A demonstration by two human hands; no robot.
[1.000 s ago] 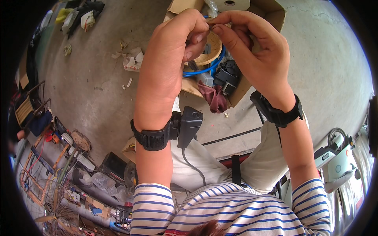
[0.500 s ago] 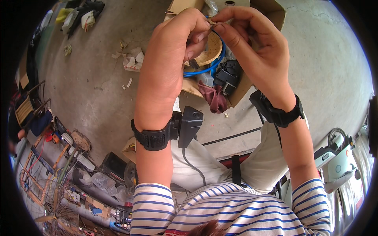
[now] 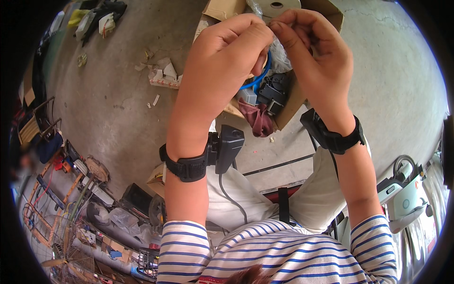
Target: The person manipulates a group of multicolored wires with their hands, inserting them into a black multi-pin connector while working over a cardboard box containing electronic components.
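Note:
My left hand (image 3: 227,61) and my right hand (image 3: 321,61) meet at their fingertips above an open cardboard box. Both are closed in a pinch, and whatever they hold is too small or too well hidden to name. The back of my left hand covers much of the box's left side. Below the hands, the box (image 3: 294,102) holds a blue hose (image 3: 269,64), black plastic parts (image 3: 274,88), crumpled clear plastic (image 3: 281,59) and a white roll (image 3: 286,4). A maroon cloth (image 3: 257,118) hangs over the near edge of the box.
Torn packaging pieces (image 3: 165,73) lie on the concrete floor left of the box. Wrist straps with black devices (image 3: 230,149) sit on both arms, one with a cable. A wire fan (image 3: 66,255) and piled clutter stand lower left; a white-green appliance (image 3: 406,199) is at right.
My left hand has turned and shifted right, now hiding the woven basket seen before. My right hand has moved slightly right. The pinched fingertips stay together, and more of the white roll shows.

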